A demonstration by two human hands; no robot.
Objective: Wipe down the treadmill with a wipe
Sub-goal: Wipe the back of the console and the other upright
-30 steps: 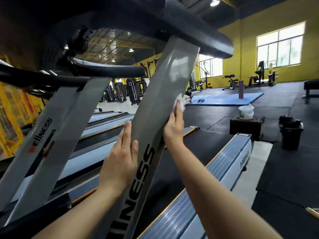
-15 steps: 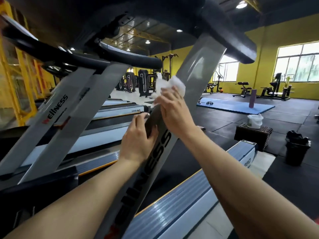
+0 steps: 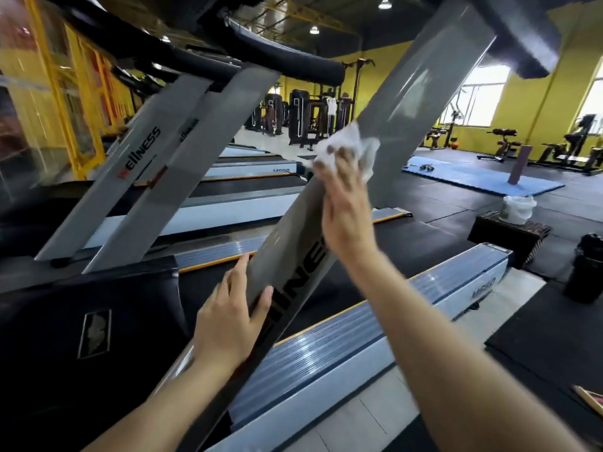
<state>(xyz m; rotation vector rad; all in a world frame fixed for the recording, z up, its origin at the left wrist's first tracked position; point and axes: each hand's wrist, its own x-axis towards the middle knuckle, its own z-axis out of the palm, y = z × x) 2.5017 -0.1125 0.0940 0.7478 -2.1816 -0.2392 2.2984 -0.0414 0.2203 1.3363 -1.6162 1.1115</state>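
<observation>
The treadmill's grey slanted upright post (image 3: 421,89) runs from lower left to upper right, with black lettering low on it. My right hand (image 3: 346,207) presses a crumpled white wipe (image 3: 350,148) against the post about halfway up. My left hand (image 3: 231,316) grips the post's left edge lower down, thumb on the front face. The black belt (image 3: 401,243) and silver side rail (image 3: 329,350) lie below the post. The black handlebar end (image 3: 522,37) sits at the top of the post.
Other treadmills (image 3: 140,164) stand in a row to the left. A dark box with a white bucket (image 3: 517,208) and a black bin (image 3: 587,272) sit on the right. A blue mat (image 3: 473,177) and gym machines lie beyond, by yellow walls.
My right hand brought the wipe from the post's right edge onto its front face. My left hand slid down the post. The view shifted down and right.
</observation>
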